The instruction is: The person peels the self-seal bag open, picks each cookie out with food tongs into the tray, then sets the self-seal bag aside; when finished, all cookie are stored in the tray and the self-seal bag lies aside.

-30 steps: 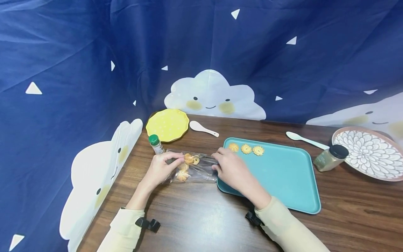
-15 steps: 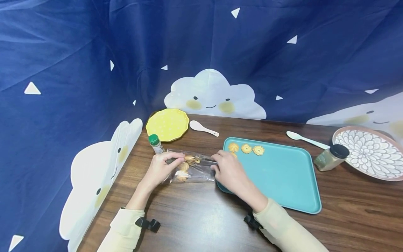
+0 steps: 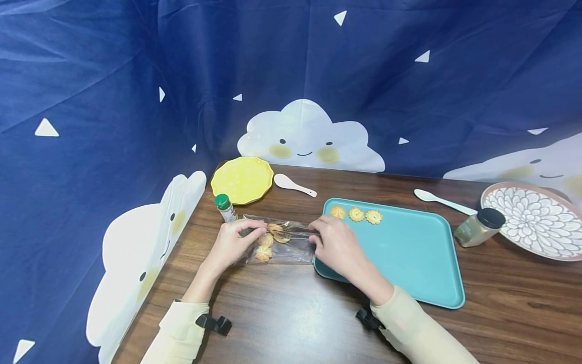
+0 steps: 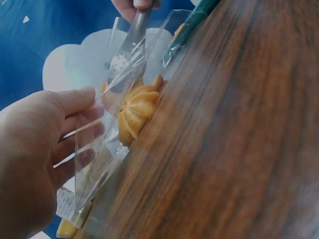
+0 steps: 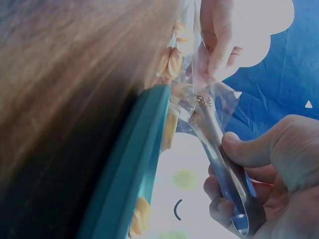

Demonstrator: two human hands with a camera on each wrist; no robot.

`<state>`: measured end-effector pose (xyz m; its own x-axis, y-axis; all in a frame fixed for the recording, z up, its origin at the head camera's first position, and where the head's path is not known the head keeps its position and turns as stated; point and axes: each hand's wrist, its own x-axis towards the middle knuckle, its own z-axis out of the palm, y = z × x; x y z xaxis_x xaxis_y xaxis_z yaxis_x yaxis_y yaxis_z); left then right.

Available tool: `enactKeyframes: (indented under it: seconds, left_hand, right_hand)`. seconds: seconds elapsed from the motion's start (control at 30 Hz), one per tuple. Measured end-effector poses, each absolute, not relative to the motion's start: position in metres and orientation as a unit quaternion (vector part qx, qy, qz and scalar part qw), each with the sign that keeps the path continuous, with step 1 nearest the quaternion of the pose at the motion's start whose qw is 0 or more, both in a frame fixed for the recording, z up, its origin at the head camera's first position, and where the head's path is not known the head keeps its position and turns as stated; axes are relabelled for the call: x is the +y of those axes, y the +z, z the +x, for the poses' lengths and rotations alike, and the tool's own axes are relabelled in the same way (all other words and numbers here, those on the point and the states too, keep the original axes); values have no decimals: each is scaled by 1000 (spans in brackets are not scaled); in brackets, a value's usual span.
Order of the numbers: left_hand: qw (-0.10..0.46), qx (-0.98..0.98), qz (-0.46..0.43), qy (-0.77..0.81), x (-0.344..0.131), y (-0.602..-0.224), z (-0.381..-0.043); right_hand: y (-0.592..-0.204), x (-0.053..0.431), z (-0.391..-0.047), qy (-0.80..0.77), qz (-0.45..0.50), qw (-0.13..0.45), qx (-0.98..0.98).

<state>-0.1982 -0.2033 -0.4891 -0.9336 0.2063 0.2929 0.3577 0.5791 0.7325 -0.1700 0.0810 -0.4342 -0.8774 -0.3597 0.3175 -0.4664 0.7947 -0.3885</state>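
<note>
A clear plastic bag lies on the wooden table with several piped cookies inside. My left hand pinches the bag's edge between thumb and fingers, beside a swirl-shaped cookie in the left wrist view. My right hand grips metal tongs. Their perforated tips reach into the bag among the cookies. Whether the tips clasp a cookie is unclear through the plastic. The right hand is above the left edge of a teal tray, where three cookies show in a row.
A green-capped shaker stands behind the left hand, near a yellow plate and a white spoon. Right of the tray are a black-lidded jar, a long pale spoon and a petal-patterned plate. A blue curtain hangs behind.
My right hand has shifted slightly right over the last half second, after a small leftward move. Cookies in the bag have shifted and show more clearly. The left hand stays in place.
</note>
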Motion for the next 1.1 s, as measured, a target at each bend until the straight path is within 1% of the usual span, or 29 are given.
enactKeyframes:
  seconds: [0.27, 0.6, 1.1]
  left_hand:
    - [84, -885, -157, -430, -204, -489, -198]
    - [94, -883, -166, -429, -203, -488, -198]
    - [103, -883, -172, -424, -203, -488, -198]
  right_hand:
    - [-427, 85, -169, 232, 211, 71, -947]
    - [-417, 93, -169, 228, 209, 72, -948]
    - [-417, 102, -174, 209, 205, 75, -953]
